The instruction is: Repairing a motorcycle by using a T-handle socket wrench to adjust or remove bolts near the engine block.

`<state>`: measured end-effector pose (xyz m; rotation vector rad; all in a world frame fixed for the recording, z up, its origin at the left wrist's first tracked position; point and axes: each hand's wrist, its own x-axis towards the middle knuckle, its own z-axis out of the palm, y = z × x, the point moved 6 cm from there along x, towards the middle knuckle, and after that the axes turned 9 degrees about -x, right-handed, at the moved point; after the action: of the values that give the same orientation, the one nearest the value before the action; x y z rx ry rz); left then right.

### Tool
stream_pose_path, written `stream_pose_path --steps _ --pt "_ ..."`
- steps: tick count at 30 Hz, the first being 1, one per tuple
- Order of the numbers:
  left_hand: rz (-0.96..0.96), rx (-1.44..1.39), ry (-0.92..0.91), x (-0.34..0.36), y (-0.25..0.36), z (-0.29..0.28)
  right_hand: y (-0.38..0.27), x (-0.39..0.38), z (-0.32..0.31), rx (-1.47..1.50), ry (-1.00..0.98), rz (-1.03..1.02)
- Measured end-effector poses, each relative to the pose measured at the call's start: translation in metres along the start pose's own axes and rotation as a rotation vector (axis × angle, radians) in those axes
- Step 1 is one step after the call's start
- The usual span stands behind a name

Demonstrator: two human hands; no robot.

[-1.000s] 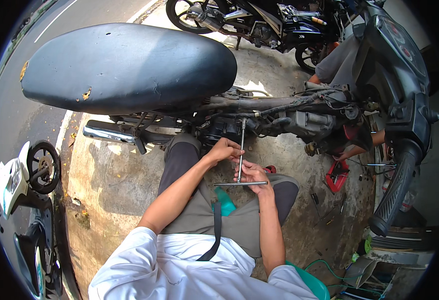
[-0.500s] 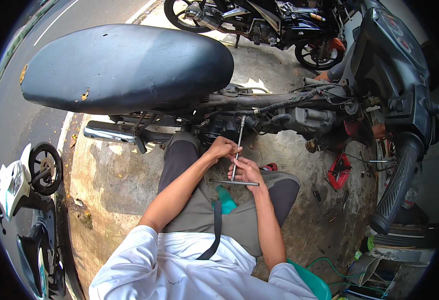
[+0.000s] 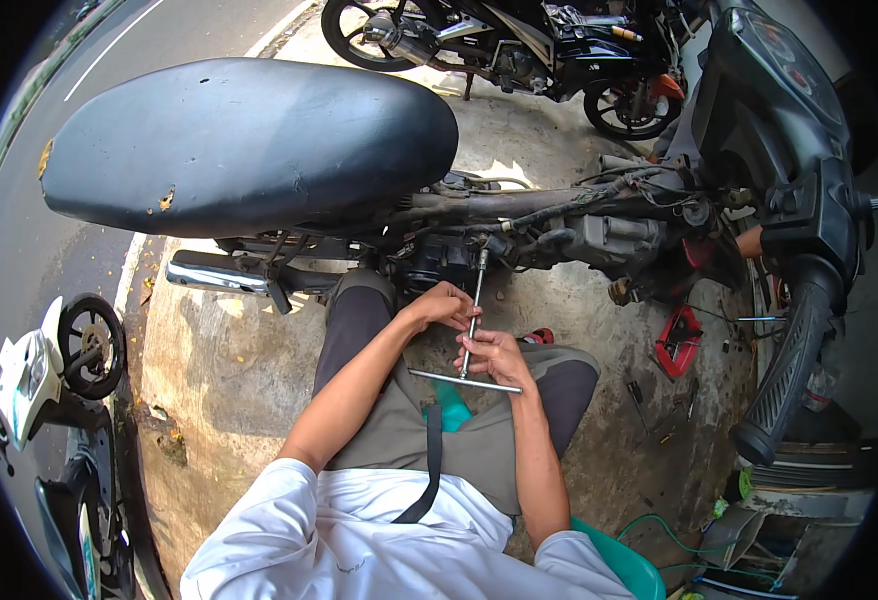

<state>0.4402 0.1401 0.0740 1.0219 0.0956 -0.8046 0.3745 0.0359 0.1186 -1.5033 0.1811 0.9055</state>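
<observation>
A T-handle socket wrench [image 3: 473, 333] lies between my two hands, its socket end against the lower engine area of a stripped motorcycle [image 3: 499, 205] and its crossbar toward me. My left hand [image 3: 443, 304] is closed, with thumb and fingertips pinching the shaft around its middle. Nearer the crossbar, my right hand [image 3: 497, 358] has its fingers closed round the shaft, and the bar's right end rests by my wrist. What the socket sits on is too small to make out.
The long black seat [image 3: 259, 140] overhangs on the left, and a handlebar grip [image 3: 794, 360] juts in at right. A red plastic part [image 3: 677, 340] and several tools lie on the concrete. Another person's arm [image 3: 750, 241] shows behind the front end. A second motorcycle [image 3: 519, 50] stands beyond.
The crossbar has turned slightly, its left end now higher than its right, and has come a little toward me. Both hands keep their hold; my right hand has shifted slightly toward me.
</observation>
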Motion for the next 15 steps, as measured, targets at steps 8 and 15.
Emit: stream_pose_path --steps 8,15 --pt "-0.055 -0.158 -0.029 -0.008 0.003 0.009 -0.016 -0.014 -0.006 -0.052 -0.139 -0.045" --pt "-0.019 0.046 0.130 -0.008 0.003 0.002 -0.002 -0.003 -0.012 -0.221 -0.020 -0.051"
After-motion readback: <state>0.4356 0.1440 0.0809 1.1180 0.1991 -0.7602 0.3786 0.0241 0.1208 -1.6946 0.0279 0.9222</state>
